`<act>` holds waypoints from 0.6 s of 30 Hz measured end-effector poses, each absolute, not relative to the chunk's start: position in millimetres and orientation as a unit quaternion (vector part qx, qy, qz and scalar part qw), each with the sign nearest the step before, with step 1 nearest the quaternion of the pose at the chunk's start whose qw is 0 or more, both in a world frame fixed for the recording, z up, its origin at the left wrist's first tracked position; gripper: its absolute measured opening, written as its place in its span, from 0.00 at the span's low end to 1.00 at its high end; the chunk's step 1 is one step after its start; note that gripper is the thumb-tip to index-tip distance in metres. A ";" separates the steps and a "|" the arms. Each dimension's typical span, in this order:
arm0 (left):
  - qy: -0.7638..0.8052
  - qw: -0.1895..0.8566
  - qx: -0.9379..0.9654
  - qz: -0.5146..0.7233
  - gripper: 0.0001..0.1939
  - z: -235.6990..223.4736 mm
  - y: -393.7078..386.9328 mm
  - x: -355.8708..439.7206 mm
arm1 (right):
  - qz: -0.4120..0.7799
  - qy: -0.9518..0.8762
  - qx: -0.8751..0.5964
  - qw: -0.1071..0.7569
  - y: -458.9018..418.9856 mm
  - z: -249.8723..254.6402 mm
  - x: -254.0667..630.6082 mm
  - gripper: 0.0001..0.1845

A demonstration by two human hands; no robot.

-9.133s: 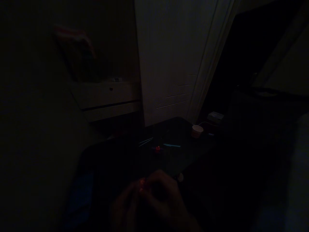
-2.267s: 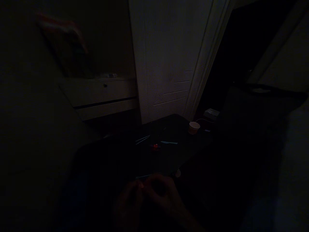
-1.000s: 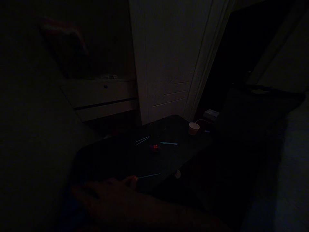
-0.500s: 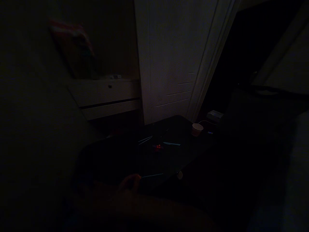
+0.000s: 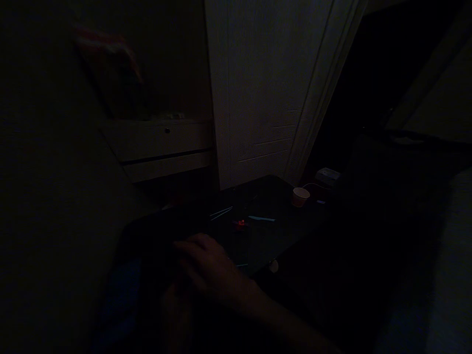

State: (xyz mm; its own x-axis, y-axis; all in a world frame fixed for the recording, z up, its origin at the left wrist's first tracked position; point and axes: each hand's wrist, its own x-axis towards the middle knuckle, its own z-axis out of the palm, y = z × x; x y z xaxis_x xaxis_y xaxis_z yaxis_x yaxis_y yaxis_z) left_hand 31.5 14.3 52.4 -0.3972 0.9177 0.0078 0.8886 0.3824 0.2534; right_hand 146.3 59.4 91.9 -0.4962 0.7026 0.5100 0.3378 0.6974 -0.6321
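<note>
The scene is very dark. My right hand [image 5: 208, 265] reaches leftward over the dark table [image 5: 273, 236], its fingers stretched out and the thumb lower and apart; I see nothing in it. Below and left, my left hand [image 5: 176, 307] is a dim shape whose fingers are mostly hidden by shadow and the right hand. The end of a thin bluish stick [image 5: 242, 265] shows just beyond my right wrist. Farther off lies a small reddish object [image 5: 240, 225], its kind unclear. Tweezers [image 5: 221, 213] and a light-blue plastic knife [image 5: 261, 219] lie near it.
A pale cup [image 5: 301, 196] stands at the table's far right, with a white box [image 5: 328, 175] and a cable behind it. Drawers [image 5: 165, 142] and a pale door panel [image 5: 265, 88] rise behind the table. A blue patch [image 5: 121, 295] lies at lower left.
My right hand, earlier stretched low across to the left, is now higher, above the left hand. The left fingertips, earlier pinching something reddish beside the stick, are now covered. The other tabletop items stay.
</note>
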 end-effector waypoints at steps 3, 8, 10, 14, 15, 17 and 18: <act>0.780 0.197 0.517 0.292 0.18 48.9 8.5 26.1 | 0.297 -0.784 -0.344 0.423 56.7 68.5 185.8 0.14; 0.656 0.401 0.324 0.552 0.25 43.5 3.2 28.1 | 0.338 -0.778 -0.328 0.415 49.9 36.7 192.6 0.11; 0.629 0.432 0.277 0.584 0.23 45.5 3.8 30.6 | 0.327 -0.782 -0.329 0.415 51.0 32.2 187.9 0.10; 0.637 0.438 0.283 0.568 0.18 53.2 5.1 33.8 | 0.304 -0.801 -0.321 0.403 55.5 28.2 187.1 0.10; 0.640 0.437 0.283 0.565 0.18 54.3 5.3 34.0 | 0.297 -0.809 -0.318 0.395 55.8 27.2 188.2 0.11; 0.647 0.434 0.278 0.561 0.18 54.5 5.8 33.9 | 0.278 -0.824 -0.316 0.379 55.6 24.6 190.1 0.13; 0.649 0.433 0.276 0.561 0.19 53.7 6.1 33.7 | 0.267 -0.831 -0.317 0.371 55.2 23.2 190.8 0.15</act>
State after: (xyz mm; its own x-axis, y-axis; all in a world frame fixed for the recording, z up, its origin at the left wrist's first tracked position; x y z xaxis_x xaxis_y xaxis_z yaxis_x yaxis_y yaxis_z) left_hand 33.7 6.1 53.7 -0.4723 0.8443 -0.2533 -0.1285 0.2184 0.9674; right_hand 190.8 55.2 23.2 -0.5237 0.7252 0.4470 0.3286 0.6560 -0.6795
